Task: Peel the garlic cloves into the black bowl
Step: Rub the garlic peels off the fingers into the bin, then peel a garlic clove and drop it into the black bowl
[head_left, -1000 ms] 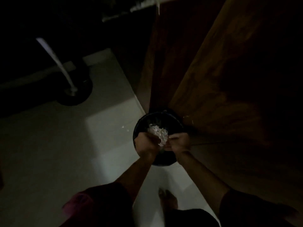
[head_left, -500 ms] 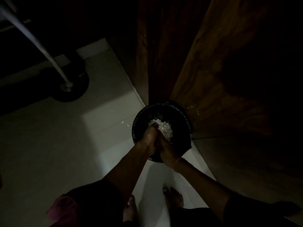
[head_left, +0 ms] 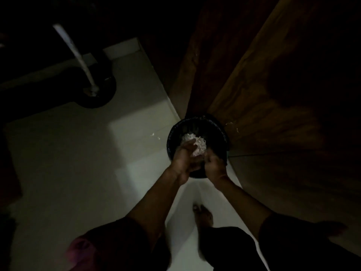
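Note:
The scene is very dim. A black bowl (head_left: 195,122) sits below the near corner of the wooden table, with a heap of white garlic skins (head_left: 197,141) inside. Both hands hover over its near half. My left hand (head_left: 184,157) reaches in from the lower left, its fingers stretched out over the skins. My right hand (head_left: 214,165) is close beside it with fingers bent toward the left palm. Whether a clove sits between the hands is hidden in shadow.
A dark wooden table (head_left: 273,114) fills the right side. Pale floor tiles (head_left: 88,163) spread to the left, with skin scraps (head_left: 155,135) near the bowl. A white pole on a round dark base (head_left: 93,90) stands at the upper left. A bare foot (head_left: 203,212) is below the hands.
The hands have drawn slightly apart, and the left hand's fingers now lie stretched over the skins. The view has shifted, so the bowl sits a little further right.

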